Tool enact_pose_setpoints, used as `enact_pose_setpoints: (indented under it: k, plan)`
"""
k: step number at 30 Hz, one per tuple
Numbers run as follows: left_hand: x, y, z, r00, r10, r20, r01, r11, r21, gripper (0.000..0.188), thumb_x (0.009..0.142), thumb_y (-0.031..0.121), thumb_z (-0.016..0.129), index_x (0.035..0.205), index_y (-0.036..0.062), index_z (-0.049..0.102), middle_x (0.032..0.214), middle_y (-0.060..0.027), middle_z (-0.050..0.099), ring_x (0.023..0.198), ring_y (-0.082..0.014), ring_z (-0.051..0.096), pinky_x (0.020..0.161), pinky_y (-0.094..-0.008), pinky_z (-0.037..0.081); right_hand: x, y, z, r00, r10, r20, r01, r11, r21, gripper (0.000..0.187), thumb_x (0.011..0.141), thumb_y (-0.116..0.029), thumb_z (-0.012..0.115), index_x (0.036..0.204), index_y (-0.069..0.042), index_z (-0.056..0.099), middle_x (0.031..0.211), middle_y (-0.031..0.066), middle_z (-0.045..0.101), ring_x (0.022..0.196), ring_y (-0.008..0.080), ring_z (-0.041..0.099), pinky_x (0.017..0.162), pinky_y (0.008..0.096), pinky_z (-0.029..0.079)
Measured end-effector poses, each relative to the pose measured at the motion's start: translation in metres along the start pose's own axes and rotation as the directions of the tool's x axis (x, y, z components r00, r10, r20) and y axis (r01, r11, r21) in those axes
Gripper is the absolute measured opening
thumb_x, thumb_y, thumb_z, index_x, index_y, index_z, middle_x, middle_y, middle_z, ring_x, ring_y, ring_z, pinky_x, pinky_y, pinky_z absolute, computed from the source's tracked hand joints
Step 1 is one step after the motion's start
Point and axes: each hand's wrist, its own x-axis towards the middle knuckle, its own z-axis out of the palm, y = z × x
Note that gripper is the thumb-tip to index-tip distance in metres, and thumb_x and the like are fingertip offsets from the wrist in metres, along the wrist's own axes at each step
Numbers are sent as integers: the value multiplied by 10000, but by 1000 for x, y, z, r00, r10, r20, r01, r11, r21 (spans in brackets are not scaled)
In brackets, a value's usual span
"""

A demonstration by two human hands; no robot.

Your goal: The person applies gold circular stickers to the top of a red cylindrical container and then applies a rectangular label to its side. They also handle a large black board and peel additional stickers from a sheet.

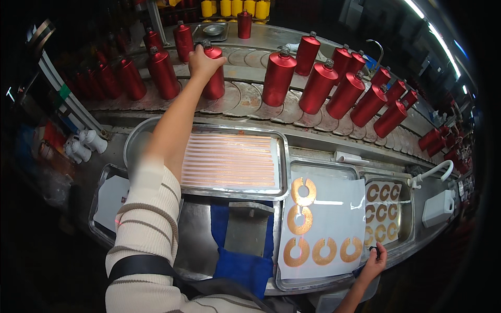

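My left arm reaches far across the bench, and my left hand (202, 63) is closed around the shoulder and neck of a red metallic bottle (214, 84) that stands on the conveyor. Its fingers partly hide the bottle's top. At the right, my right hand (376, 261) is closed on a small black piece (374, 251) whose kind I cannot make out. It is beside the corner of a white sheet (334, 219) bearing several gold C-shaped pieces (324, 251). A metal tray of gold strips (229, 160) lies below my left forearm.
More red bottles (279, 78) line the curved slat conveyor (245, 99) on both sides. A sink (409, 224) at the right holds another sheet of C shapes, near a white tap (436, 172) and a white jug (438, 208). Blue cloth (242, 268) lies around a metal plate (245, 229) in front.
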Motion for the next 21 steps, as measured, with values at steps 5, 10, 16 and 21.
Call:
enact_pose_setpoints:
  k: [5,10,16,21]
  plan:
    - [-24,9,-28,991,122,-56,-128,986,-105,764,568,455,896,1097,-5,591,1098,-228,644,1048,-373,623,915,-433,496,-6,-14,24,997,-20,78,14,996,84,231,934,-16,572,1152,32,631,1085,54,634,947,111,573,866,254,463]
    - [-72,33,-165,975,198,104,-137,895,-424,672,625,372,898,1113,23,597,1080,-130,667,1005,-245,652,903,-364,516,-24,-49,29,988,-37,149,21,994,104,242,925,18,552,1155,46,621,1093,88,635,946,144,598,871,282,490]
    - [-179,53,-311,874,133,467,223,744,-629,713,654,145,900,1263,22,550,1140,-93,649,1048,-183,638,951,-330,512,-66,-144,65,878,173,446,-221,974,56,246,918,12,555,1150,31,633,1036,67,645,916,108,592,821,236,480]
    - [-255,42,-348,746,-5,666,299,896,-328,708,605,240,888,1229,54,608,1150,-97,602,1063,-229,601,967,-359,474,-117,-219,107,633,-22,774,-191,964,184,238,913,2,606,1147,19,641,962,20,622,734,23,523,674,164,410]
